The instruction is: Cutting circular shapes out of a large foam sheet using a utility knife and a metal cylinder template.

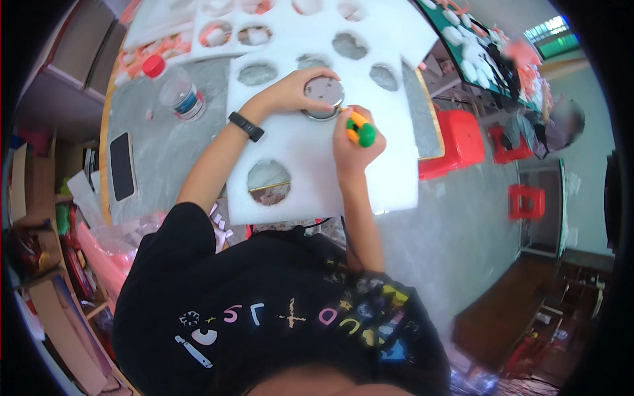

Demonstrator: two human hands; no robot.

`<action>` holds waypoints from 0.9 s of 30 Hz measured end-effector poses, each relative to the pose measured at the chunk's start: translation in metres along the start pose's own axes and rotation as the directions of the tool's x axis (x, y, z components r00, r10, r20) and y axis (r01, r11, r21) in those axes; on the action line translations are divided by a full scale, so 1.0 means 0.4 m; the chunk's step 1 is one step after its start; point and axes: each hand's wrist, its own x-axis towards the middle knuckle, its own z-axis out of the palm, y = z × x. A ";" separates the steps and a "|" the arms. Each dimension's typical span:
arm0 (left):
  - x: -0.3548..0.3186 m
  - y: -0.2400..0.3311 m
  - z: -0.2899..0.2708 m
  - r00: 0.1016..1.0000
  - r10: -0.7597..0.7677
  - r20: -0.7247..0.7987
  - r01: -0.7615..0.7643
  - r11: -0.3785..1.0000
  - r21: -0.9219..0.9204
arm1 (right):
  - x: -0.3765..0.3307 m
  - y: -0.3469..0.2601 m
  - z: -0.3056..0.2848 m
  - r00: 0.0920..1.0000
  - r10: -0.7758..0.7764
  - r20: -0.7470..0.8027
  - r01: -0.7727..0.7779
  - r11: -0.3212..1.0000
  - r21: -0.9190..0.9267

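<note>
A white foam sheet [310,155] with several round holes cut through it lies on the grey table. My left hand [297,89] presses a round metal lid [323,96] flat on the sheet; a black band is on that wrist. My right hand [356,142] grips a small knife with a green and orange handle [360,129], its tip at the lid's right edge. One cut hole [269,181] lies near the sheet's front edge, close to my body.
A plastic bottle with a red cap [175,89] lies at the left on the table, and a black phone [121,165] sits near the left edge. More foam sheets [218,26] lie behind. Red stools [459,142] stand at right, where a person [558,125] sits.
</note>
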 end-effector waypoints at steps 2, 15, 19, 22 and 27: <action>0.001 -0.009 0.003 1.000 0.007 -0.007 -0.007 1.000 -0.001 | -0.011 0.004 0.002 0.999 -0.030 -0.022 0.030 0.999 -0.018; -0.013 0.009 -0.004 1.000 -0.023 -0.015 0.023 0.999 0.023 | -0.034 0.008 -0.002 0.999 -0.019 -0.049 0.018 1.000 -0.016; -0.011 0.020 -0.003 0.999 -0.034 -0.022 0.035 0.999 0.009 | -0.035 0.015 -0.001 0.997 0.006 -0.082 -0.003 0.999 0.034; -0.011 0.027 -0.004 0.998 -0.058 0.001 0.058 0.998 0.006 | -0.035 0.022 0.001 0.996 0.011 -0.083 -0.008 0.999 0.038; -0.011 0.022 -0.007 0.998 -0.059 0.006 0.059 0.998 0.015 | -0.035 0.021 0.002 0.997 0.022 -0.079 -0.018 0.999 0.050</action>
